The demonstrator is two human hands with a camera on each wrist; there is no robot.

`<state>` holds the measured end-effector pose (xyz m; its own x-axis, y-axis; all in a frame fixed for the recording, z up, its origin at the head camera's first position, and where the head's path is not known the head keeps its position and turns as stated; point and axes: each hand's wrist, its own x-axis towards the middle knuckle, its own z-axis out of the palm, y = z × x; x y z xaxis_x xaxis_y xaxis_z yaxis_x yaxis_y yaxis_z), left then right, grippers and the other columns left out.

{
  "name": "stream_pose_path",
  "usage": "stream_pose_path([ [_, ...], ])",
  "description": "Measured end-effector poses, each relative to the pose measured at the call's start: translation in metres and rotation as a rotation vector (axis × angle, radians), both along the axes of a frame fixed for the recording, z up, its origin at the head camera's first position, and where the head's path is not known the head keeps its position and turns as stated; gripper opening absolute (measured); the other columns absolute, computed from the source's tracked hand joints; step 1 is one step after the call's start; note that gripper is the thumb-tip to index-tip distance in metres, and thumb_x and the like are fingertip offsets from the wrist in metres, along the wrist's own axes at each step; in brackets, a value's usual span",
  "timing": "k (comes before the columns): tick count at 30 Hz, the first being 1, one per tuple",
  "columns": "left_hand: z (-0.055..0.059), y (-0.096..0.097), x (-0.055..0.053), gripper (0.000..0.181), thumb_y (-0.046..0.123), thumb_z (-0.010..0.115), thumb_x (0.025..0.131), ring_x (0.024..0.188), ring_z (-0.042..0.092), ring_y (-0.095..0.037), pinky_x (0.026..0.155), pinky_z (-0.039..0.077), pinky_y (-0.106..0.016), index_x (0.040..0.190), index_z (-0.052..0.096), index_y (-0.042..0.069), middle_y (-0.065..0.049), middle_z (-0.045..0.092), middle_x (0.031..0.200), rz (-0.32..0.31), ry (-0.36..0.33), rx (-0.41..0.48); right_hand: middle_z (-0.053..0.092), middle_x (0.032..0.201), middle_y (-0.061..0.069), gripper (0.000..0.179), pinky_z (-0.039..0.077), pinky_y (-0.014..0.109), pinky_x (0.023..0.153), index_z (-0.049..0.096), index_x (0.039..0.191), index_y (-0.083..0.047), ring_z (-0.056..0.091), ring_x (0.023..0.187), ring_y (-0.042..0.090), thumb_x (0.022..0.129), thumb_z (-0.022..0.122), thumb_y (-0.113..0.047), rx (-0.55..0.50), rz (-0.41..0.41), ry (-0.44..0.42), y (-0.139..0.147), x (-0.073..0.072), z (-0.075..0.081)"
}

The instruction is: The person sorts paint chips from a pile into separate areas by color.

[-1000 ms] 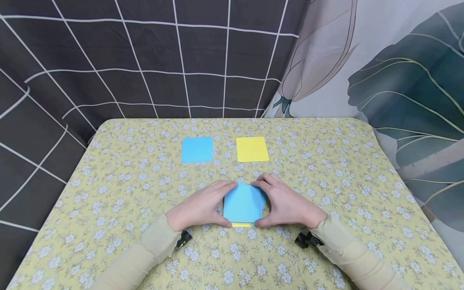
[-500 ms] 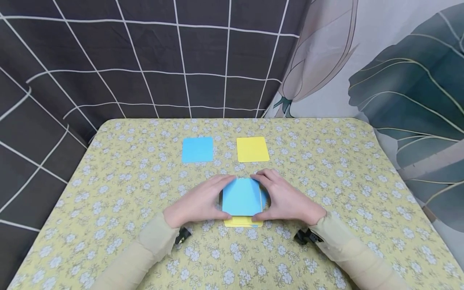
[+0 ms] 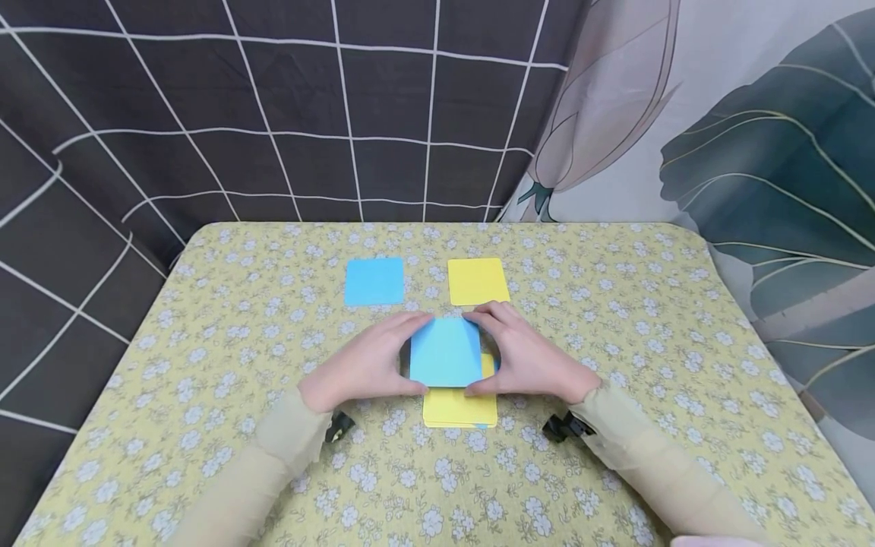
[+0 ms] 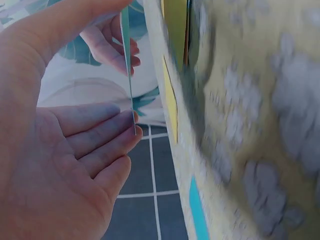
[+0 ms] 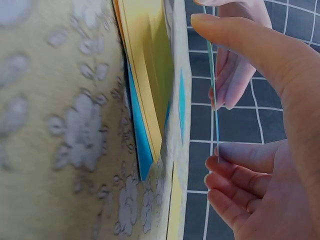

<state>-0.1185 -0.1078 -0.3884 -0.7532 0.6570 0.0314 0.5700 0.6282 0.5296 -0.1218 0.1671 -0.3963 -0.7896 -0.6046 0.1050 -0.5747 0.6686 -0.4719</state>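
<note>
A square blue card (image 3: 446,353) is held flat between both hands in the head view. My left hand (image 3: 365,366) grips its left edge, thumb at the near corner and fingers at the far corner. My right hand (image 3: 529,358) pinches the right edge the same way. Both wrist views show the blue card (image 4: 126,47) edge-on, raised above the table with a gap under it. Below lies a stack of yellow and blue cards (image 3: 456,411), yellow on top, partly hidden by the held card. A blue corner (image 5: 143,155) sticks out low in the stack.
Toward the back of the table lie a single blue card (image 3: 374,282) on the left and a single yellow card (image 3: 478,282) on the right. A floral cloth (image 3: 205,365) covers the table. Behind it hangs a dark gridded curtain (image 3: 294,83).
Both hands have lifted the blue card off the stack and moved it away from me, slightly left. The yellow card beneath has come into view. The two back cards stay put.
</note>
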Motion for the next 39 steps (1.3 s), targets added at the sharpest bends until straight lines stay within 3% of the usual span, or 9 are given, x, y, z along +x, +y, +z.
stream_pose_path([
  [8,0.003,-0.010,-0.016,0.106,0.041,0.092,0.071,0.143,0.040,-0.028,0.116,0.034,-0.043,0.155,0.041,0.003,-0.010,0.043,0.156,0.048,0.027,-0.023,0.049,0.135,0.007,0.107,0.046,0.039,0.103,0.051,0.146,-0.001,0.046,0.121,0.020,0.063,0.093,-0.055,-0.023,0.025,0.016,-0.010,-0.021,0.002],
  [19,0.007,-0.026,-0.039,0.103,0.031,0.092,0.072,0.141,0.041,-0.032,0.115,0.036,-0.047,0.156,0.039,0.003,-0.014,0.042,0.156,0.106,-0.022,-0.029,0.047,0.141,0.010,0.105,0.045,0.041,0.106,0.048,0.149,-0.001,0.044,0.127,0.025,0.068,0.091,-0.052,-0.021,0.007,-0.038,-0.033,-0.049,0.003],
  [24,0.010,-0.034,-0.052,0.100,0.027,0.089,0.073,0.144,0.037,-0.034,0.116,0.035,-0.047,0.156,0.038,0.001,-0.017,0.038,0.158,0.131,-0.026,-0.031,0.048,0.140,0.011,0.104,0.046,0.039,0.101,0.047,0.149,0.000,0.043,0.125,0.025,0.070,0.090,-0.051,-0.029,0.013,-0.040,-0.045,-0.066,0.003],
  [33,0.023,-0.056,-0.085,0.102,0.023,0.088,0.069,0.137,0.043,-0.040,0.113,0.038,-0.052,0.153,0.037,-0.005,-0.023,0.040,0.155,0.155,0.001,-0.038,0.046,0.145,0.012,0.103,0.041,0.040,0.109,0.043,0.152,0.000,0.043,0.131,0.027,0.072,0.089,-0.046,-0.031,0.017,-0.049,-0.071,-0.101,0.013],
  [39,0.037,-0.068,-0.107,0.103,0.020,0.088,0.069,0.141,0.039,-0.042,0.116,0.033,-0.053,0.155,0.035,-0.005,-0.025,0.037,0.157,0.204,-0.039,-0.076,0.044,0.150,0.013,0.103,0.035,0.040,0.114,0.041,0.153,0.001,0.040,0.137,0.027,0.074,0.089,-0.045,-0.025,0.010,-0.038,-0.090,-0.124,0.018],
])
